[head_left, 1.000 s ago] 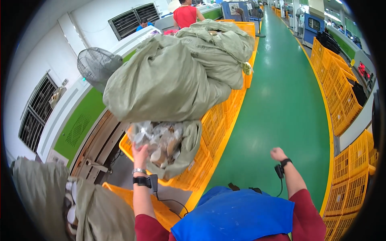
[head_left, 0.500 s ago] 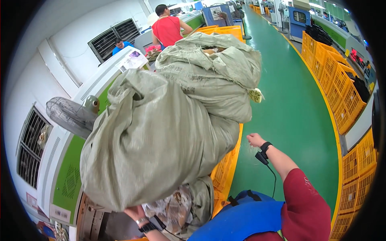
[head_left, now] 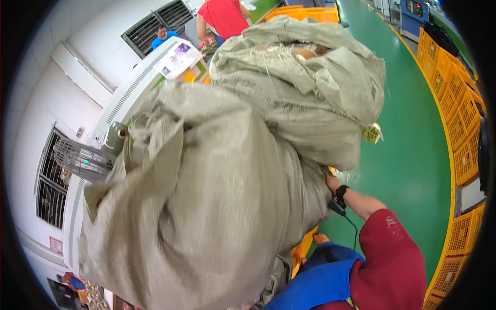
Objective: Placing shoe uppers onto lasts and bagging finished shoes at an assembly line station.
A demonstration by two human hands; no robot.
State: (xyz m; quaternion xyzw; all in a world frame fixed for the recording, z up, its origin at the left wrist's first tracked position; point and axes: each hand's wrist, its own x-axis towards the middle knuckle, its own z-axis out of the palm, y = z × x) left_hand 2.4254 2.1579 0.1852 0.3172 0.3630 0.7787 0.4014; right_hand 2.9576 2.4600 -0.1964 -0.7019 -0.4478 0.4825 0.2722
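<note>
Grey-green woven sack point(head_left: 222, 201), the near one, took up the centre and lower left of the view, bulging, with loose folds at its upper left; it lay left of the green aisle point(head_left: 400, 155), in front of a far sack point(head_left: 294, 116) of similar weave, the two touching; right hand point(head_left: 331, 181) was against the near sack's right flank, just below the far sack, fingers partly hidden by the cloth, so couldn't tell grasping from pressing; black band point(head_left: 341, 192) sat on that wrist, dark cabled box point(head_left: 337, 207) beside it; left hand was out of sight, so couldn't tell its state; far sack's top gaped, brownish pieces point(head_left: 305, 53) showing; yellow-green tag point(head_left: 371, 134) hung at its right side; fan point(head_left: 82, 159) stood left of the near sack, by a white machine point(head_left: 139, 80); person in red point(head_left: 223, 18) and person in blue point(head_left: 163, 38) were beyond; yellow crates point(head_left: 461, 121) lined the aisle's right edge.
</note>
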